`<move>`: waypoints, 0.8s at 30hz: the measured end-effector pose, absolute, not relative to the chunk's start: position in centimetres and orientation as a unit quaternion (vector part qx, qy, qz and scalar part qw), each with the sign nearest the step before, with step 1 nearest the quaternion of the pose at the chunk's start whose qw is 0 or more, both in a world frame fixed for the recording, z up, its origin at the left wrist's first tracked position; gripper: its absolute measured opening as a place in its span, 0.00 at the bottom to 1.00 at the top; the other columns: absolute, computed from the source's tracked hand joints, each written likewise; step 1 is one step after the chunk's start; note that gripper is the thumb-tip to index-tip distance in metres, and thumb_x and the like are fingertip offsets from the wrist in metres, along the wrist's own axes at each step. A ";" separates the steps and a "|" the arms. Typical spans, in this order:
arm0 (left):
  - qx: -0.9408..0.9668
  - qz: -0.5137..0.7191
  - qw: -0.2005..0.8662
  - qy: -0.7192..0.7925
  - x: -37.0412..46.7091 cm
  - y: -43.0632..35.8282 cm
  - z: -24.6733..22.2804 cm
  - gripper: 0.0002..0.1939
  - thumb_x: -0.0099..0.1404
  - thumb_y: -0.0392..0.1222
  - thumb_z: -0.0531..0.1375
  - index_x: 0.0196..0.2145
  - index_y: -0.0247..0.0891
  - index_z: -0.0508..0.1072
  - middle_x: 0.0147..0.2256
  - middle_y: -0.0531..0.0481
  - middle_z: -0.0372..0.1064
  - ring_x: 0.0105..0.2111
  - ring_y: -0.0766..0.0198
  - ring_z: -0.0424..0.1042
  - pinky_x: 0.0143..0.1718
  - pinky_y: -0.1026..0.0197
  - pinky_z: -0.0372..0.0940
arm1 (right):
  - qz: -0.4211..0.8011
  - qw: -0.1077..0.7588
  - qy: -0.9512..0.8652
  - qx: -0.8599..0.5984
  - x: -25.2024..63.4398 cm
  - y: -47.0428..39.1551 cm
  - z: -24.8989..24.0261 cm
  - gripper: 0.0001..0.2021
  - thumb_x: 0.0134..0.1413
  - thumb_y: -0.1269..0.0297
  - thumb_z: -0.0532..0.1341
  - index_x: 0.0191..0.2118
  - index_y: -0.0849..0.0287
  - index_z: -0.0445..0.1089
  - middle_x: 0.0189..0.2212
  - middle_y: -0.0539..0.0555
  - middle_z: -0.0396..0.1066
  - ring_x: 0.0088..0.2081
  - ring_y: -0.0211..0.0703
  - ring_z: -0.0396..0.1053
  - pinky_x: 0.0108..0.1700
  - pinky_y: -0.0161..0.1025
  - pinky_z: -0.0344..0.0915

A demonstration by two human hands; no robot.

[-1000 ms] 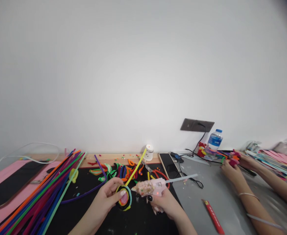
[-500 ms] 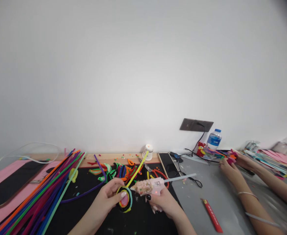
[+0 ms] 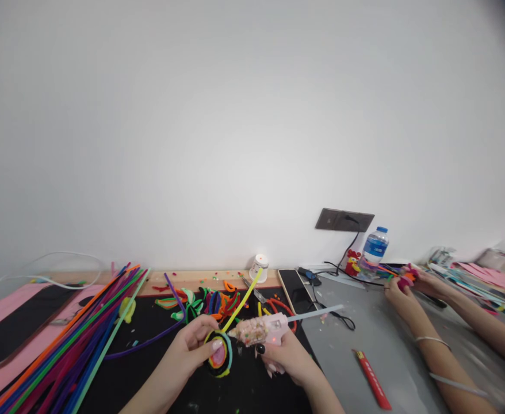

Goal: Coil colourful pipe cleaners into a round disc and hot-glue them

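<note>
Between the thumb and fingers of my left hand (image 3: pixel 196 342) is a coiled pipe-cleaner disc (image 3: pixel 218 355), pink in the middle with rings of yellow, black and light blue. A yellow pipe cleaner (image 3: pixel 244 302) runs up and away from its edge. My right hand (image 3: pixel 284 356) is wrapped round a pale pink hot glue gun (image 3: pixel 261 329) with a lit red light. Its nozzle points left, right beside the disc's upper edge; whether they touch I cannot tell. From the back of the gun sticks a long translucent glue stick (image 3: pixel 317 313).
Loose pipe cleaners (image 3: pixel 75 339) lie in a bundle at left. Behind my hands are pipe-cleaner shapes (image 3: pixel 218 302), red-handled pliers (image 3: pixel 274 303), a white cup (image 3: pixel 259 268) and a phone (image 3: pixel 296 292). A red utility knife (image 3: pixel 372 379) lies at right, near a co-worker's hands (image 3: pixel 401 290).
My hands and what they hold stay almost in place. The disc's outer loop is tilted slightly differently against the glue gun's nozzle. The whole view has shifted a little.
</note>
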State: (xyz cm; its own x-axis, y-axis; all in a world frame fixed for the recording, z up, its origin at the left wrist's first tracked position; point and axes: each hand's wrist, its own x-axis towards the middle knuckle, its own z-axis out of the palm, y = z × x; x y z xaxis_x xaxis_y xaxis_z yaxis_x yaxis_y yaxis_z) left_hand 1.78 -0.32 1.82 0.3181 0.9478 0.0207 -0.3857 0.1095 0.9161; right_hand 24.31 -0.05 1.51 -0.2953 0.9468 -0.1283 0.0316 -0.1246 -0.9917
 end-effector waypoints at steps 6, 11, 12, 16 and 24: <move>0.450 0.492 0.671 0.325 1.9 -0.6 2.6 0.08 0.53 0.39 0.66 0.29 0.41 0.69 0.22 0.59 0.69 0.22 0.70 0.64 0.25 0.67 0.54 | 0.597 0.385 -0.540 -0.451 24.3 -0.1 1.4 0.21 0.39 0.54 0.66 0.37 0.65 0.65 0.09 0.39 0.57 0.11 0.27 0.48 0.14 0.27 0.46; 0.451 0.492 0.673 0.319 1.9 -0.5 2.6 0.09 0.53 0.40 0.66 0.29 0.41 0.69 0.22 0.59 0.68 0.22 0.70 0.64 0.26 0.67 0.56 | 0.597 0.387 -0.537 -0.453 24.5 -0.1 1.3 0.21 0.39 0.53 0.66 0.35 0.64 0.65 0.09 0.39 0.57 0.11 0.27 0.48 0.14 0.28 0.45; 0.450 0.492 0.674 0.318 1.8 -0.4 2.5 0.08 0.53 0.40 0.66 0.30 0.41 0.69 0.22 0.59 0.68 0.22 0.70 0.64 0.26 0.67 0.56 | 0.597 0.387 -0.539 -0.451 24.5 -0.1 1.3 0.20 0.39 0.53 0.66 0.35 0.64 0.65 0.09 0.39 0.57 0.11 0.27 0.48 0.14 0.28 0.45; 0.428 0.501 0.678 0.327 1.7 -0.3 2.2 0.09 0.53 0.40 0.66 0.31 0.41 0.69 0.23 0.58 0.68 0.22 0.70 0.64 0.25 0.68 0.57 | 0.603 0.383 -0.547 -0.437 24.6 -0.1 1.5 0.19 0.40 0.55 0.65 0.35 0.65 0.66 0.09 0.39 0.57 0.10 0.27 0.48 0.14 0.28 0.46; 0.382 0.526 0.681 0.336 1.8 -0.4 2.8 0.12 0.49 0.40 0.68 0.31 0.41 0.69 0.22 0.59 0.68 0.22 0.69 0.65 0.24 0.68 0.58 | 0.609 0.378 -0.536 -0.445 24.4 -0.4 1.8 0.20 0.38 0.55 0.65 0.36 0.65 0.66 0.09 0.39 0.56 0.11 0.27 0.48 0.15 0.28 0.46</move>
State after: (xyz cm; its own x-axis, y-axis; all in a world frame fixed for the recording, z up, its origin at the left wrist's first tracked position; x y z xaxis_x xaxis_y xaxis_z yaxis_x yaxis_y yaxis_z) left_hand 1.80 -0.44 2.76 0.2196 0.9739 -0.0564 -0.4605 0.1545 0.8741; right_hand 24.42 -0.35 1.82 -0.3178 0.9383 -0.1359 0.0162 -0.1379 -0.9903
